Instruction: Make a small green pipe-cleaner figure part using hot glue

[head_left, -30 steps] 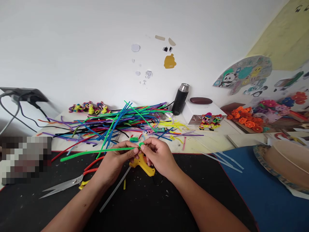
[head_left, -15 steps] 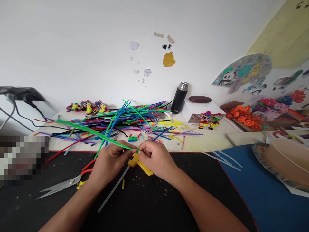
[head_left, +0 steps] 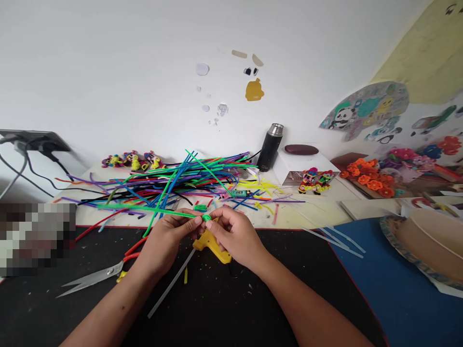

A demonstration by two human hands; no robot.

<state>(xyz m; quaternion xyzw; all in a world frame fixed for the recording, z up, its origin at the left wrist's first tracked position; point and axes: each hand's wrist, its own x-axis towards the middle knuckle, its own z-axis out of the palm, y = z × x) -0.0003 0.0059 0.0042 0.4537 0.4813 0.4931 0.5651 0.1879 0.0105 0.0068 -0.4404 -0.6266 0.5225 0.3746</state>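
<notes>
Between my two hands is a green pipe cleaner, its right end wound into a small coil. My left hand pinches the stem just left of the coil, and the long free length reaches out to the left. The fingertips of my right hand close on the coil's right side. Under my hands lies a yellow glue gun with a clear glue stick sticking out toward the lower left. A small green bundle rests just behind my fingers.
Scissors with red handles lie left on the black mat. Behind is a pile of coloured pipe cleaners, with a black flask to its right. Glue sticks and a round woven tray are on the right.
The green pipe cleaner's free length has swung lower and lies flatter. Its coiled end now shows more clearly between my fingertips. The view has shifted slightly.
</notes>
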